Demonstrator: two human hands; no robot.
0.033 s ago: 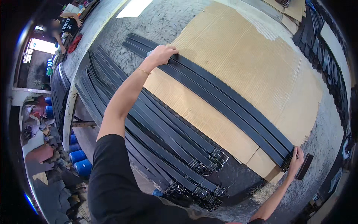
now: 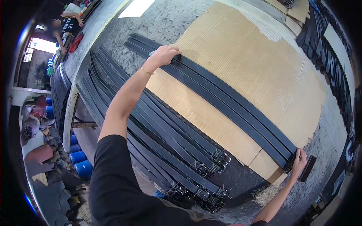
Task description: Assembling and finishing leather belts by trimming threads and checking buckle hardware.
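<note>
Several long black belts (image 2: pixel 226 107) lie side by side, running diagonally across a brown cardboard sheet (image 2: pixel 260 71). My left hand (image 2: pixel 166 55) is closed over them toward their far-left end, fingers bent over the upper edge. Something small and pale shows beside its palm, too little of it to name. At the near-right end, where the buckles are bunched, my right hand (image 2: pixel 299 161) grips the belts, partly hiding those buckles. Just right of that hand sits a dark rectangular block (image 2: pixel 307 168).
More black belts with metal buckles (image 2: pixel 205 165) are heaped along the table's near-left side. Dark strips hang at the right (image 2: pixel 326 56). Blue drums (image 2: pixel 83 168) and leather scraps (image 2: pixel 41 154) occupy the floor at left. Another person (image 2: pixel 69 24) works at the far left.
</note>
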